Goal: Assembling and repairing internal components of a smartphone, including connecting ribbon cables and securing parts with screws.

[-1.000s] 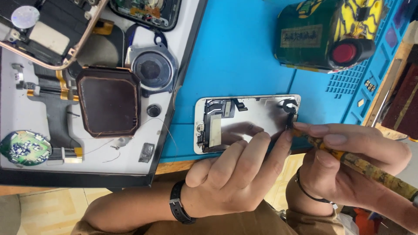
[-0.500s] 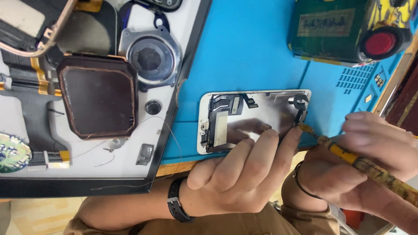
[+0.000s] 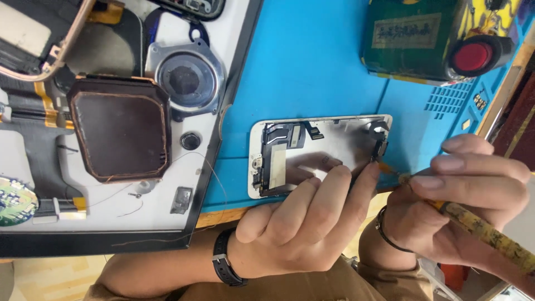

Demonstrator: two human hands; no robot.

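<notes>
Head view: the phone screen [image 3: 320,153], long axis left-right, is steadied by the left hand [image 3: 301,228]; the screwdriver [image 3: 473,223], gripped in the right hand [image 3: 462,206], is pointed at its right end.

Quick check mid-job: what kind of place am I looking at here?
Most likely a phone repair bench. An opened phone screen panel lies on a blue work mat, the right hand works a yellow-handled tool on it, and a tray holds loose parts.

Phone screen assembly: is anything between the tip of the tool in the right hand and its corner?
Nothing visible. The right hand holds the yellow-patterned tool with its tip already at the corner of the phone screen assembly. The left hand steadies the near edge, its fingertips beside the tip, not across it.
</notes>
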